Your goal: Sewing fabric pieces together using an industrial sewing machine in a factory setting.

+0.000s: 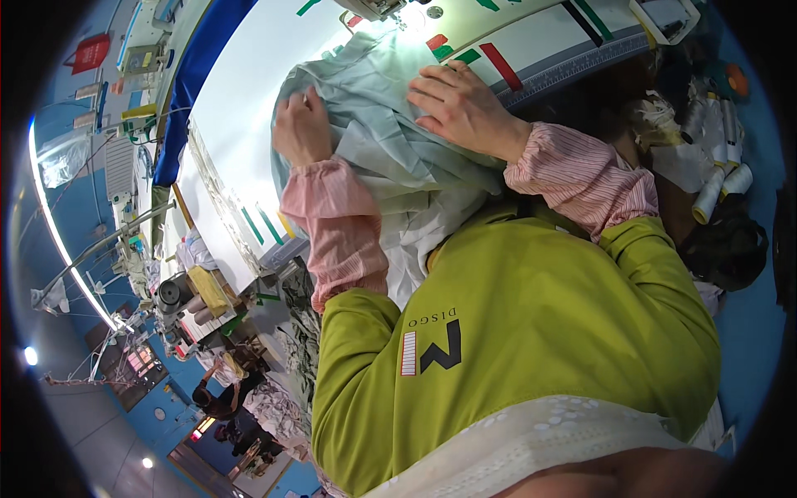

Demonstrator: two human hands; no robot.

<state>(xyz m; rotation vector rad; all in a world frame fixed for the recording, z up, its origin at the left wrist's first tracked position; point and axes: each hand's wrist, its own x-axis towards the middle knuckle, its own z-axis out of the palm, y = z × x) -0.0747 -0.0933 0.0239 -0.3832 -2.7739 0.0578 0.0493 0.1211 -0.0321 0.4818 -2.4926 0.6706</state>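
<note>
A pale blue-green fabric piece (374, 108) lies bunched on the white sewing table (241, 91), its folds hanging over the near edge towards my lap. My left hand (303, 126) closes on the fabric's left side, fingers curled and thumb raised; its fingertips are partly hidden. On the right side of the cloth rests my right hand (465, 109), its fingers laid out flat, pointing left. Ahead of both hands, the sewing machine's lower head (374, 7) shows at the top edge under a bright light.
A ruler strip (573, 66) edges the table on the right, with coloured tape (501, 66) beside it. Thread cones (707, 195) and a white tray (667, 18) sit at the right. A blue strip (191, 75) borders the left. Another person (222, 398) works far off, lower left.
</note>
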